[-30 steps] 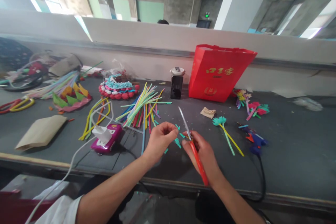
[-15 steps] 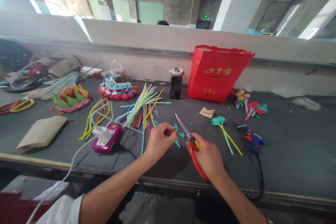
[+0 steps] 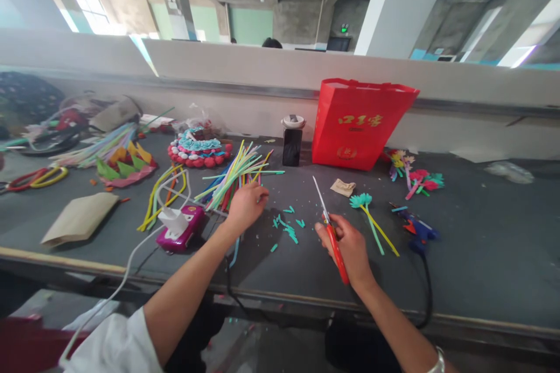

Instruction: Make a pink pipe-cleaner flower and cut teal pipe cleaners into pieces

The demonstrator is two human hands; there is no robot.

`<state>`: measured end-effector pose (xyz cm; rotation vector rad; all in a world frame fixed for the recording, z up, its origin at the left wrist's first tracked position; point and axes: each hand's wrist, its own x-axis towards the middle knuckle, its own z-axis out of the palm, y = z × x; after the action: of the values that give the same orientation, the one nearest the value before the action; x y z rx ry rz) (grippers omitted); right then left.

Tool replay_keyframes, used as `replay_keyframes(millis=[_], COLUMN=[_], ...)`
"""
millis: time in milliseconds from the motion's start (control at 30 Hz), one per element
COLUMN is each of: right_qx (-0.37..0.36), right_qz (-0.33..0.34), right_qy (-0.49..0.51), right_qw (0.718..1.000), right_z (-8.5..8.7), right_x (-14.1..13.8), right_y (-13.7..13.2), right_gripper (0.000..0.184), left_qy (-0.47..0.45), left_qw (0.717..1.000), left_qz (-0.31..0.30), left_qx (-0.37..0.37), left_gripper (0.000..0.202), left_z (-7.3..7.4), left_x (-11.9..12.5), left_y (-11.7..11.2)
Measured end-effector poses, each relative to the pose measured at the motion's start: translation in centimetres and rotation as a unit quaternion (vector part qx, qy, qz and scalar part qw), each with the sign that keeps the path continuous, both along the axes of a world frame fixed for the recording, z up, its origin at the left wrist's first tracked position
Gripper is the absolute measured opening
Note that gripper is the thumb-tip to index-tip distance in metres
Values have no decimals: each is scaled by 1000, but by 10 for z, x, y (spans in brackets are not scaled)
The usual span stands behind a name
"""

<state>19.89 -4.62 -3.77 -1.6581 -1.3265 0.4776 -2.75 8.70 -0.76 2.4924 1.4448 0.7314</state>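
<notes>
My right hand (image 3: 350, 247) grips scissors (image 3: 336, 253) with red handles. Their blades are together and point up and away from me over the table. My left hand (image 3: 245, 205) is over the near right end of a pile of coloured pipe cleaners (image 3: 238, 178). Its fingers are loosely bent and I see nothing between them; the palm side is hidden. Between my hands lie several short teal pipe cleaner pieces (image 3: 289, 232). To the right of the scissors lies a teal pipe cleaner flower (image 3: 361, 200) with a green and a yellow stem.
A blue glue gun (image 3: 420, 228) with a black cord lies on the right. A red paper bag (image 3: 359, 122) and a phone (image 3: 291, 147) stand at the back. On the left are a purple power strip (image 3: 181, 230), a brown paper packet (image 3: 81, 218) and other scissors (image 3: 48, 177).
My left hand has moved left, from above the teal pieces to the pipe cleaner pile, and its pinch has loosened. The scissors have turned and their blades point farther away from me.
</notes>
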Motion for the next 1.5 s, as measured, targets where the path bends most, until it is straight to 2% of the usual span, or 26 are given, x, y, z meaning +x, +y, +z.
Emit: replay_keyframes(millis=[133,233,333,533,667,700,733,800,867,900,967,1100,1333,1500], right_qx=[-18,-24,-32,-12,19,28,37,60,71,70,58,42,68,55], right_qz=[-3,4,8,21,33,38,44,54,66,72,82,81,71,69], right_qy=[42,58,51,45,-9,-31,-52,-91,-125,-140,-161,-181,-194,-192], right_qw=[999,998,998,999,999,998,997,993,987,985,982,979,976,977], right_z=[4,8,9,6,12,14,15,15,12,11,8,6,0,-2], right_x=[6,12,18,15,-1,-6,-10,-17,-23,-26,-31,-38,-37,-37], right_y=[0,-1,-2,-5,-13,-15,-16,-17,-17,-16,-16,-16,-17,-16], right_gripper=[46,46,45,46,38,36,36,37,39,39,38,37,40,37], left_qy=[61,83,76,-16,-117,-157,-278,-466,-554,-576,-606,-620,-605,-602], left_qw=[998,996,997,1000,992,985,946,829,741,714,679,663,671,674], left_qz=[-9,-2,12,19,2,-11,-39,-81,-98,-99,-96,-100,-115,-112], left_qx=[-3,-11,-16,-15,-42,-73,-165,-298,-366,-385,-402,-408,-413,-413], left_gripper=[17,17,17,10,13,14,14,18,21,23,25,24,25,25], left_z=[-9,-20,-25,-14,-4,-1,1,6,11,13,16,19,17,18], left_x=[-9,-8,-7,-2,15,20,26,34,40,42,44,44,47,48], left_y=[18,18,15,9,-12,-21,-30,-49,-65,-72,-80,-86,-91,-92])
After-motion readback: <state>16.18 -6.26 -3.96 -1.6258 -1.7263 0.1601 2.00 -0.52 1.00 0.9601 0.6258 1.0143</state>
